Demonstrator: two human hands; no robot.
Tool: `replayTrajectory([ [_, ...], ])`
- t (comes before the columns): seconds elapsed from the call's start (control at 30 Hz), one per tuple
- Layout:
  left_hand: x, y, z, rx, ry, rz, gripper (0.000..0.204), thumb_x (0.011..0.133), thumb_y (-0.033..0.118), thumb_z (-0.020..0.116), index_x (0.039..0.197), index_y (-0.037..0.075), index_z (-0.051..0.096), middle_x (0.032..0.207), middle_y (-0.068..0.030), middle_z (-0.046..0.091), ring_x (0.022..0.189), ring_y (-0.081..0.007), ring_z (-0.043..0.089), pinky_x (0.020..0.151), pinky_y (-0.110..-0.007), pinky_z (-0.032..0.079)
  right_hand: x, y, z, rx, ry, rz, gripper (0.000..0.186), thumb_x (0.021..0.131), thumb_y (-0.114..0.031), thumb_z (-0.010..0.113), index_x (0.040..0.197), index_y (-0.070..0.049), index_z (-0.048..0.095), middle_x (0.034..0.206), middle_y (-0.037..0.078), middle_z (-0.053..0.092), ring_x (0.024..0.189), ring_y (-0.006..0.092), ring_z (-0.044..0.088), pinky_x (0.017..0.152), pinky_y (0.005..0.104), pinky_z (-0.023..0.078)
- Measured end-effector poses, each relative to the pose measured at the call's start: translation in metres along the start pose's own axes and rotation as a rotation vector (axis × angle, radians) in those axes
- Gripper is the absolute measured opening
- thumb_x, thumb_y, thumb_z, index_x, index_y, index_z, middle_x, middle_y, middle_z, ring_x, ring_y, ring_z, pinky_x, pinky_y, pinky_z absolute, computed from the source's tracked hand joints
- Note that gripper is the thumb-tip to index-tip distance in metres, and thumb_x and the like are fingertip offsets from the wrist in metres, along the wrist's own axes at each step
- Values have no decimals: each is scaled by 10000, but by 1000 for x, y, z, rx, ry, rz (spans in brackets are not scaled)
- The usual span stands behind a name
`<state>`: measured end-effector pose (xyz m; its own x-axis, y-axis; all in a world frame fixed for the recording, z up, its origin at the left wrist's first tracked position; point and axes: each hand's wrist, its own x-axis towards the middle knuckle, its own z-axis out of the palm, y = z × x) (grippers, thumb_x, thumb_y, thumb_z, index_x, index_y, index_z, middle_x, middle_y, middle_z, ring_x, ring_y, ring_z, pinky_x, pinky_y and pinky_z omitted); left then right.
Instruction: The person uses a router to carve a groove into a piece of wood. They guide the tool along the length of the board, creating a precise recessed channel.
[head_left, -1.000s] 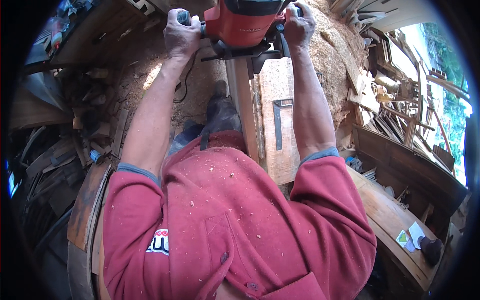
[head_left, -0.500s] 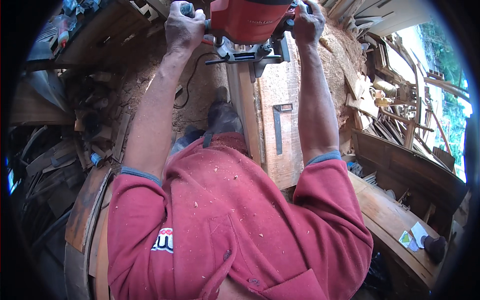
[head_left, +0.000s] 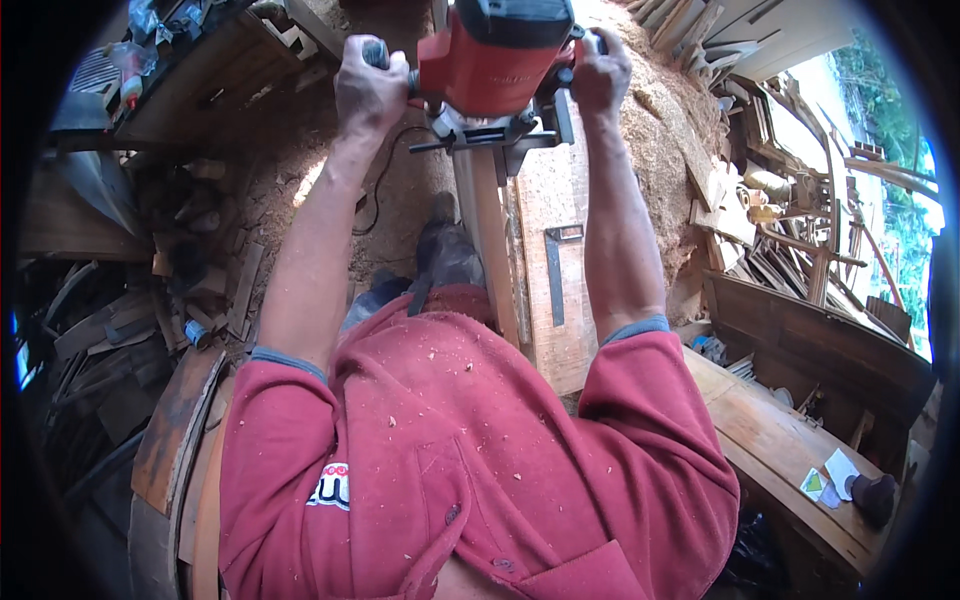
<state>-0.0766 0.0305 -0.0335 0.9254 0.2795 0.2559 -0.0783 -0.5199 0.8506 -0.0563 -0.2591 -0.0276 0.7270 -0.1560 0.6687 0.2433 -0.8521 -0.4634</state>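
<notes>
Router (head_left: 490, 72) — one, in two hands (head_left: 370, 95) (head_left: 601, 75)

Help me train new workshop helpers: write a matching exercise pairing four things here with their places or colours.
Things
1. left hand
2. square
3. power tool
4. right hand

Places or colours
A. lying on the pale board
B. on the right handle
C. on the left handle
D. red with a dark top

Pairs: 1-C; 2-A; 3-D; 4-B

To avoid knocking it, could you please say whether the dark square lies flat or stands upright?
Flat: the dark square shows its L-shape against the pale board.
</notes>
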Motion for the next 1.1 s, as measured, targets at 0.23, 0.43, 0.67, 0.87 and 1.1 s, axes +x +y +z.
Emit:
replayTrajectory([
  [0.23,0,1,-2,24,76,89,319,813,248,726,999,30,586,796,-96,642,718,-238,641,752,-380,532,7,16,2,-162,72,-233,140,834,-61,632,943,-3,698,1043,237,687,842,320,689,729,408,556],
  [0.43,-5,1,-11,57,50,44,291,817,236,732,991,53,587,793,-102,652,735,-253,669,751,-395,541,-3,1,7,88,16,66,227,872,-215,640,995,-39,712,913,131,710,783,234,687,732,341,525],
  [0.67,-14,-32,13,2,46,-25,296,818,234,738,1011,69,586,812,-118,666,756,-273,686,741,-405,543,-21,20,22,-216,-20,-301,66,824,-108,659,879,-76,675,1022,126,685,831,293,688,688,394,546],
  [0.87,4,13,-13,53,80,65,317,813,259,731,996,42,591,831,-134,665,753,-289,676,740,-412,536,19,-27,-10,338,-19,351,230,863,-193,650,1013,-34,723,960,143,715,778,237,698,737,320,544],
  [1.1,-6,28,-9,-37,85,-38,179,806,131,669,892,54,533,659,-96,543,585,-222,549,588,-404,477,14,-15,-13,251,15,244,240,871,-213,652,997,-21,722,924,100,723,805,194,689,758,310,534],
])
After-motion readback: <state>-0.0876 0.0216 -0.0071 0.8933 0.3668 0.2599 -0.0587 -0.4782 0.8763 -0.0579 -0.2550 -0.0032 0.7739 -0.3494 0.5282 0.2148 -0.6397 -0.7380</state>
